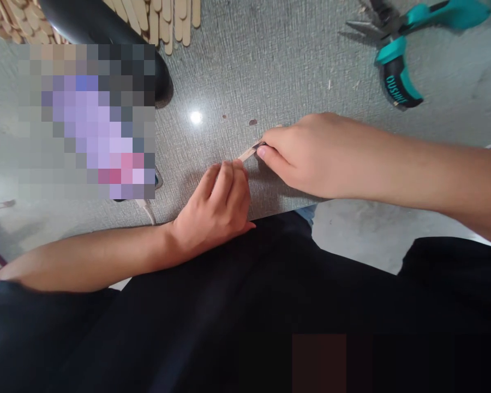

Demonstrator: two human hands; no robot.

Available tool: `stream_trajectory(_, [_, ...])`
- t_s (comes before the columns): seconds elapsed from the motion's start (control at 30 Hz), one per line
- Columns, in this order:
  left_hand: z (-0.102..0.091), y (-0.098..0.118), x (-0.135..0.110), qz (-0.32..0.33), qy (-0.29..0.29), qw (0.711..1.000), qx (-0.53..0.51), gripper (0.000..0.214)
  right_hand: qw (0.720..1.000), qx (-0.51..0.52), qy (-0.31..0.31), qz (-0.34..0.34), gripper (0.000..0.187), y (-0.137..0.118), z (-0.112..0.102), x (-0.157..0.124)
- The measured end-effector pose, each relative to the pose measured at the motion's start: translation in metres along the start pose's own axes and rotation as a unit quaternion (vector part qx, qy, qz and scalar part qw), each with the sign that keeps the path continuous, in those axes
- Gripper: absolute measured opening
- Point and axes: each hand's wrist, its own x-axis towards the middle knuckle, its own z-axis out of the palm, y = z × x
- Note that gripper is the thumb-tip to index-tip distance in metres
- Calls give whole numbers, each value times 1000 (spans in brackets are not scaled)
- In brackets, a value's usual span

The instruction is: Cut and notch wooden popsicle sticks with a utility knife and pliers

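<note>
A thin wooden stick (249, 152) lies on the grey table (270, 65) near its front edge. My left hand (216, 210) is closed, its fingers curled over the stick's near end. My right hand (306, 155) is closed too, pinching the stick's far end, where a small dark piece shows between thumb and finger. Most of the stick is hidden under the two hands.
A pile of wooden sticks (163, 19) lies at the table's far edge. Teal-handled pliers (401, 49) rest at the far right. A black rounded object (106, 33) sits far left beside a blurred patch. A white cable (147, 210) hangs off the front edge.
</note>
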Motion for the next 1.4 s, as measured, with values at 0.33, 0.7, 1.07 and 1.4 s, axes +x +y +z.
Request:
stream_trajectory(0.33, [1, 0, 1, 0, -4, 1000, -5, 72, 999, -49, -6, -15, 51, -2, -3, 0])
stream_trajectory(0.7, [-5, -9, 12, 79, 40, 996, 27, 58, 992, -102, -72, 21, 38, -16, -16, -1])
stream_trajectory(1.07, [-6, -5, 10, 41, -26, 998, -47, 63, 982, -131, -117, 74, 15, -34, -24, 11])
stream_trajectory(1.4, [-3, -8, 13, 67, 3, 997, -28, 63, 999, -45, -31, -6, 42, 2, 8, 18])
